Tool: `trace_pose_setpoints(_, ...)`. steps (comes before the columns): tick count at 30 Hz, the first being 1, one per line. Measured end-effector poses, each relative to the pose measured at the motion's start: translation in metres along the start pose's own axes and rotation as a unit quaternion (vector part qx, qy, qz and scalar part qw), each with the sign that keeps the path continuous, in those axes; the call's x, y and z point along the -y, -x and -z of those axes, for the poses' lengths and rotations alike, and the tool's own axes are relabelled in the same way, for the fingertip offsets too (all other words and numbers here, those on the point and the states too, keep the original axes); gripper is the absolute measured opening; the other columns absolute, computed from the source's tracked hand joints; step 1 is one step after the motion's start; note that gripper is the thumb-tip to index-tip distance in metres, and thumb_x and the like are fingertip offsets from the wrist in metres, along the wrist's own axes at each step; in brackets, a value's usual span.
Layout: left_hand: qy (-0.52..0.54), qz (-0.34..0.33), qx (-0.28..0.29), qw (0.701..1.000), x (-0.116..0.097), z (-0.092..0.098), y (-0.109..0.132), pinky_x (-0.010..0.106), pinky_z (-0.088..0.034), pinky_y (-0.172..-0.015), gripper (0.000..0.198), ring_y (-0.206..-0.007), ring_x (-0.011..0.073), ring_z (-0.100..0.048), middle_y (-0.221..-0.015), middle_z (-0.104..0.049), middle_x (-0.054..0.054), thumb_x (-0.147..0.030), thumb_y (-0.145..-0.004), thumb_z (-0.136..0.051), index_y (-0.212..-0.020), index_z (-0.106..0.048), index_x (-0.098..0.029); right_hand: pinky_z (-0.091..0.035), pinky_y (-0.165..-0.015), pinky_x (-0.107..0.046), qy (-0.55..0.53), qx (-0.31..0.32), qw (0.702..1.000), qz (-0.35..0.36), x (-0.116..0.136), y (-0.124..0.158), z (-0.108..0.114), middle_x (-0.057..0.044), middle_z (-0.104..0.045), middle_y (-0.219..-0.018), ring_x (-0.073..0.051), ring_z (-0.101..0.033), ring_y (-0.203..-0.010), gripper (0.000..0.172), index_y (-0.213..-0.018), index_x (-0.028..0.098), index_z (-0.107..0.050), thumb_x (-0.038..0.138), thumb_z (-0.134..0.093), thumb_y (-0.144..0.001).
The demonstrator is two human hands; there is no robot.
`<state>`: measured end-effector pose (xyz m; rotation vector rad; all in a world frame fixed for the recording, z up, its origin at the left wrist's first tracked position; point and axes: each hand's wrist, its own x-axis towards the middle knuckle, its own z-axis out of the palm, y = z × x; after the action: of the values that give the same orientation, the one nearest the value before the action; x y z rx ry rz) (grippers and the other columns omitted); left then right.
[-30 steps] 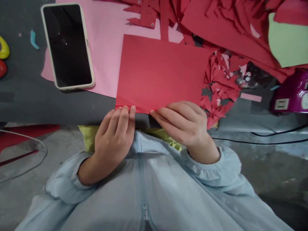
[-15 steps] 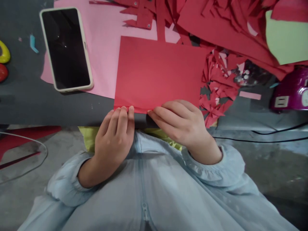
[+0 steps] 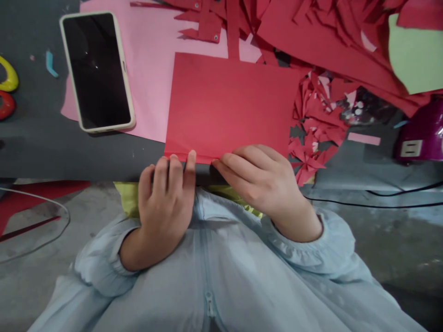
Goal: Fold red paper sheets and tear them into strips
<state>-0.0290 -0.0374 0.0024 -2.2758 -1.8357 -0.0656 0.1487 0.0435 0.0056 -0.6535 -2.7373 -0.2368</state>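
Note:
A sheet of red paper (image 3: 228, 106) lies flat at the table's near edge, with a narrow folded strip along its near side. My left hand (image 3: 164, 203) rests at the left part of that fold, fingers stretched out and slightly apart. Its index fingertip touches the strip, while the other fingertips are at or just below the paper's edge. Toward the right end of the fold, my right hand (image 3: 263, 180) is closed, thumb and fingers pinching the paper's near edge. The fingers of this hand cover part of the strip.
Left of the paper, a phone (image 3: 98, 71) lies on pink paper (image 3: 148, 92). Scissors with yellow and red handles (image 3: 7, 87) are at the far left. Red paper scraps (image 3: 316, 120) heap up on the right, near a purple device (image 3: 424, 133) and green paper (image 3: 415, 55).
My left hand's fingers have spread a little and drawn back slightly, with the index finger reaching farther onto the fold. My right hand keeps its place on the paper. The view shifted slightly.

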Motion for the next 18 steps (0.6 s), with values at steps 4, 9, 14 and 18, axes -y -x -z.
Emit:
trace_pose_setpoints(4, 0.035, 0.043, 0.001, 0.998, 0.014, 0.000, 0.005, 0.045, -0.043, -0.094, 0.039, -0.118, 0.0306, -0.057, -0.112, -0.066, 0.014, -0.019, -0.094, -0.050, -0.132, -0.058, -0.019, -0.036, -0.061, -0.031, -0.003, -0.004, 1.000, -0.003, 0.000, 0.002, -0.002, -0.002, -0.064, -0.077, -0.015, -0.047, -0.075, 0.019, -0.076, 0.016, -0.067, 0.008, -0.057, -0.090)
trace_pose_setpoints(9, 0.093, 0.095, -0.024, 0.991, 0.028, -0.003, 0.011, 0.051, -0.036, -0.100, 0.041, -0.127, 0.0328, -0.051, -0.118, -0.064, 0.013, -0.019, -0.091, -0.053, -0.132, -0.057, -0.026, -0.035, -0.061, -0.032, -0.002, -0.002, 1.000, -0.004, 0.001, 0.003, -0.002, -0.003, -0.064, -0.078, -0.015, -0.047, -0.075, 0.019, -0.076, 0.016, -0.066, 0.007, -0.056, -0.089)
trace_pose_setpoints(14, 0.106, 0.095, -0.037, 0.989, 0.038, -0.007, 0.015, 0.054, -0.035, -0.101, 0.048, -0.128, 0.0340, -0.049, -0.121, -0.063, 0.013, -0.016, -0.088, -0.055, -0.134, -0.057, -0.028, -0.035, -0.061, -0.032, -0.002, -0.002, 1.000, -0.009, 0.001, 0.003, -0.001, -0.003, -0.064, -0.076, -0.016, -0.047, -0.075, 0.017, -0.077, 0.015, -0.067, 0.006, -0.057, -0.088)
trace_pose_setpoints(18, 0.077, 0.099, -0.054, 0.991, 0.035, -0.007, 0.019, 0.052, -0.040, -0.096, 0.050, -0.118, 0.0348, -0.056, -0.115, -0.065, 0.017, -0.015, -0.085, -0.055, -0.134, -0.057, -0.016, -0.035, -0.061, -0.031, 0.002, 0.003, 1.000, -0.002, 0.001, 0.002, 0.000, -0.003, -0.065, -0.078, -0.016, -0.047, -0.074, 0.016, -0.079, 0.014, -0.069, 0.006, -0.058, -0.088)
